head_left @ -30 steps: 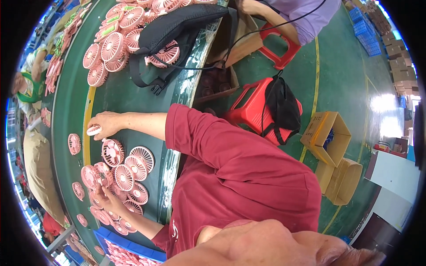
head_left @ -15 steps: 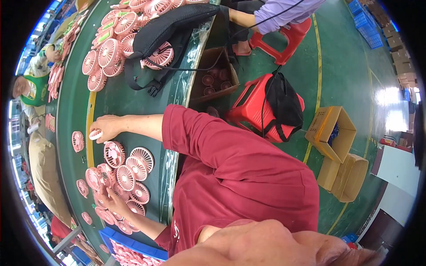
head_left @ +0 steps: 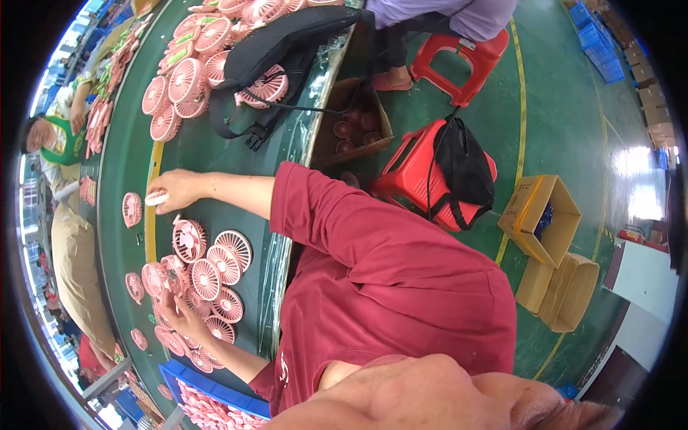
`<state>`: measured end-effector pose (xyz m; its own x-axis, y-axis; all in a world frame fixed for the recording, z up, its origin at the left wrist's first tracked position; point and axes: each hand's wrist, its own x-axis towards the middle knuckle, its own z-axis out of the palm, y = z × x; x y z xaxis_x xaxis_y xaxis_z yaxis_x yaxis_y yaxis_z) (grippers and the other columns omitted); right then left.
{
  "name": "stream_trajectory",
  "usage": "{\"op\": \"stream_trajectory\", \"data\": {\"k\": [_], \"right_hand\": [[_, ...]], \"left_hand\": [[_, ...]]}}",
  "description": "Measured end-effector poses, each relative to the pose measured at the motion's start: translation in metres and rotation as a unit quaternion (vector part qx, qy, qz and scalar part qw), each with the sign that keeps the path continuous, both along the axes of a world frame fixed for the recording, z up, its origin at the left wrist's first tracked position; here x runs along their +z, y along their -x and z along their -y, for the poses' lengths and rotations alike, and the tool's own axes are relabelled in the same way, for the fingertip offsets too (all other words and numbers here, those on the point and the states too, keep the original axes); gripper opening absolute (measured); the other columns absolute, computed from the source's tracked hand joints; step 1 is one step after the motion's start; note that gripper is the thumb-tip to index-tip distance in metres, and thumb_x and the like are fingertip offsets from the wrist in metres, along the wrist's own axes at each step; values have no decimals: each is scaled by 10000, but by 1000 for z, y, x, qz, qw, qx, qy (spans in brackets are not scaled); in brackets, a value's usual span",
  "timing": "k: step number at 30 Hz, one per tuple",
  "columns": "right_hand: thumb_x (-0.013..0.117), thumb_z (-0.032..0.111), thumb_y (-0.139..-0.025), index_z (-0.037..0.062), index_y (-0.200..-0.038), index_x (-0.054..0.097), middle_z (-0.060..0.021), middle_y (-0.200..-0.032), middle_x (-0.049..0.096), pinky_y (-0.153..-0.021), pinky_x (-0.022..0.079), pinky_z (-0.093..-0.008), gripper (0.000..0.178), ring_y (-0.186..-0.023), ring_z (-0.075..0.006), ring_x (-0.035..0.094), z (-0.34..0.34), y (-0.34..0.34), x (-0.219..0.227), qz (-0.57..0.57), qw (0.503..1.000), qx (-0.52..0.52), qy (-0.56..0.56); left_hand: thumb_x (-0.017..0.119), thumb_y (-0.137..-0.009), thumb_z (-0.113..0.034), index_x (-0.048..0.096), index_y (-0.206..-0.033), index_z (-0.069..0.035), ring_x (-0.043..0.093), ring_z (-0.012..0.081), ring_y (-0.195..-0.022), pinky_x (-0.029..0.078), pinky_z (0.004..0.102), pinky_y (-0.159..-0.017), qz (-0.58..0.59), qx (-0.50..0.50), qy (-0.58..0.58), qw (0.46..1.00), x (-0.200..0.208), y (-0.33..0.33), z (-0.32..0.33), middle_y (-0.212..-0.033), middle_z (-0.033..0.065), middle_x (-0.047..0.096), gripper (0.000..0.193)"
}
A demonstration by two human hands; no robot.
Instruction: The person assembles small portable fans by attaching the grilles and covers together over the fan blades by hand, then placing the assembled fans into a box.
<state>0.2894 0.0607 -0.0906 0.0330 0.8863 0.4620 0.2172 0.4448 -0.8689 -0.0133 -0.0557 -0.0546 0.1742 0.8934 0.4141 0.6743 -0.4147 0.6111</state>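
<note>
Above a green work surface (head_left: 215, 161), my right hand (head_left: 179, 189) pinches a small, pale pink-white round part (head_left: 157, 198), seen nearly edge-on. A pink fan housing (head_left: 132, 209) lies just beyond it. Lower in the head view, my left hand (head_left: 183, 319) has its fingers curled against a pink fan (head_left: 173, 268) at the edge of a pile; its fingertips are partly hidden. Slatted round pink fan covers (head_left: 206, 279) overlap beside that hand. An open-faced pink fan (head_left: 189, 241) lies between my two hands.
A blue crate (head_left: 215, 390) of pink parts stands near my left arm. A black bag (head_left: 279, 54) lies beside more pink fans (head_left: 188, 80). Red stools (head_left: 408, 168), cardboard boxes (head_left: 548, 215) and a seated person in purple (head_left: 448, 14) are to the right. Another person (head_left: 64, 140) works across the table.
The whole view has shifted slightly. The purple-sleeved person's forearm has drawn out of sight, and the person across the table has moved a hand. My hands keep their places and grips.
</note>
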Motion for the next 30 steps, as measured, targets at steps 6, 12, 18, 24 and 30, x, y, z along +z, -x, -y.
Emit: {"op": "stream_trajectory", "data": {"k": [6, 12, 18, 24, 30], "right_hand": [[818, 381, -730, 56, -1238, 621, -157, -1192, 652, -939, 516, -369, 635, -1067, -263, 651, 25, -24, 13, 43, 998, 40, 34], [799, 371, -747, 47, -1306, 553, -208, -1194, 618, -982, 463, -406, 692, -1130, -348, 583, 30, -32, 13, 95, 995, -22, 21], [810, 401, -706, 70, -1324, 544, -208, -1287, 560, -1044, 411, -432, 751, -1209, -377, 511, 33, -26, 13, 188, 981, -45, 0], [853, 438, -617, 157, -1328, 529, -166, -1343, 472, -958, 427, -514, 830, -1211, -374, 458, 44, -8, 16, 324, 933, -157, -10], [844, 431, -616, 151, -1282, 577, -152, -1317, 492, -968, 392, -474, 770, -1215, -333, 446, 36, -27, 2, 380, 897, -218, 60]], "left_hand": [[571, -971, -100, 628, -1159, 17, 597, 222, -1074, 467, 329, -942, 18, 80, -63, 995, 4, 21, -12, -1135, 130, 648, 229], [609, -940, -83, 649, -1098, -3, 629, 204, -1028, 519, 324, -870, 88, 58, -79, 991, 32, -4, -33, -1096, 112, 652, 183], [610, -925, -205, 677, -1086, -39, 672, 292, -961, 520, 361, -798, 0, 10, -47, 999, 35, -26, -129, -1013, 155, 689, 240], [388, -944, -563, 713, -1028, -26, 629, 425, -1043, 468, 497, -921, -241, 48, 124, 961, 15, -46, -256, -1056, 261, 669, 633], [465, -900, -576, 678, -1121, 22, 586, 433, -1145, 460, 490, -980, -324, 114, 160, 925, 9, -121, -301, -1178, 287, 622, 673]]}}
